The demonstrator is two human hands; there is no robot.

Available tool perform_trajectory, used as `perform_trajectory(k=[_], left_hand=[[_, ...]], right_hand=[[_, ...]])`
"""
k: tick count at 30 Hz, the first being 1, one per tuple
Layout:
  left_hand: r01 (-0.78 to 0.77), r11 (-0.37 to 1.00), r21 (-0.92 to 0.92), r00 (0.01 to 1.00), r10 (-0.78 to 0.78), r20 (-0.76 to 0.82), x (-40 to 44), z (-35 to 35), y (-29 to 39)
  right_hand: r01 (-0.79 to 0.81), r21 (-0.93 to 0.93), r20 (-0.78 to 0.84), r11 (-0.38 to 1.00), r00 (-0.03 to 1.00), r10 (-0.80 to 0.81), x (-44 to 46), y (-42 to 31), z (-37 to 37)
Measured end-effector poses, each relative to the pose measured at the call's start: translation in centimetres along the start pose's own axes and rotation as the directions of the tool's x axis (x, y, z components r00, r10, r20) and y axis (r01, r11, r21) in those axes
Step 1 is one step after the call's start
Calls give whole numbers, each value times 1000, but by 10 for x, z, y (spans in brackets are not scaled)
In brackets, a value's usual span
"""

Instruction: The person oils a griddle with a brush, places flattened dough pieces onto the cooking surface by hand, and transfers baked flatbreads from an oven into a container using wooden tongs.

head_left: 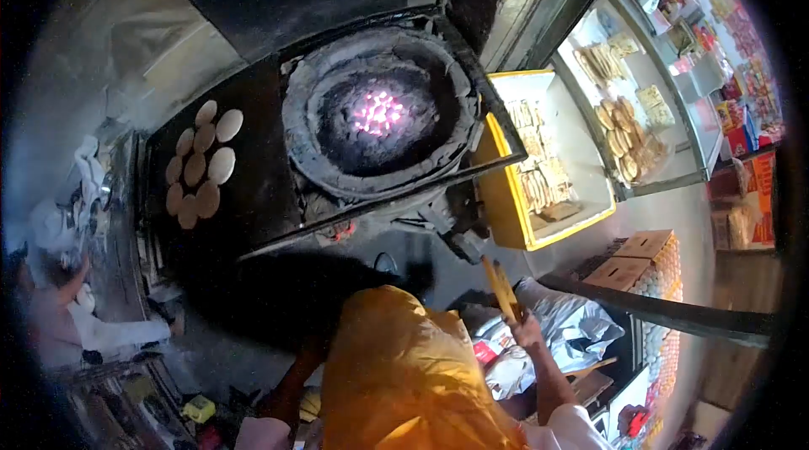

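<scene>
My right hand [527, 330] is closed around wooden tongs [502, 288], two flat pale strips with dark, charred-looking tips pointing up and away from me. They hang in the air between the oven and a crumpled silvery bag. My left hand [312, 351] is low beside the yellow apron [404, 366], in deep shadow, and its fingers cannot be made out. Ahead, a round clay oven [305, 138] is open at the top, with glowing coals [377, 113] at its bottom. Several round flatbreads [195, 169] lie together on the black counter [253, 172] left of the oven.
A yellow-rimmed white bin [590, 214] holding stacked breads [539, 163] stands right of the oven. Beyond it is a glass case [666, 147] with more bread. Egg trays [666, 281], cardboard boxes [632, 258] and the silvery bag [581, 319] are at right. Another person [93, 324] sits at left.
</scene>
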State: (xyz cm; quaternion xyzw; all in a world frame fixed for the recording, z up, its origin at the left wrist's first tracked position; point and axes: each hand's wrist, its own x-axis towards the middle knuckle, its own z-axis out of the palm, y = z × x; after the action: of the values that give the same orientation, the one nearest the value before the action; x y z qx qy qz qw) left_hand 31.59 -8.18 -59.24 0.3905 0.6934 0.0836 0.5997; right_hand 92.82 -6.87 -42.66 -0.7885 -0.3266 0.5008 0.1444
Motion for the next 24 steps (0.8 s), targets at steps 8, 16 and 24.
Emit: perform_trajectory(k=[8, 16, 24], left_hand=[[192, 951, -243, 963, -230, -141, -66, -87, -53], [259, 865, -429, 858, -410, -309, -61, -160, -69], [-25, 970, -242, 393, -213, -894, -20, -359, 1]], right_hand=[[409, -7, -271, 913, 878, -395, 5, -86, 49], [151, -739, -238, 656, 853, -464, 164, -286, 7], [-69, -870, -192, 488, 960, -206, 292, -406, 28]])
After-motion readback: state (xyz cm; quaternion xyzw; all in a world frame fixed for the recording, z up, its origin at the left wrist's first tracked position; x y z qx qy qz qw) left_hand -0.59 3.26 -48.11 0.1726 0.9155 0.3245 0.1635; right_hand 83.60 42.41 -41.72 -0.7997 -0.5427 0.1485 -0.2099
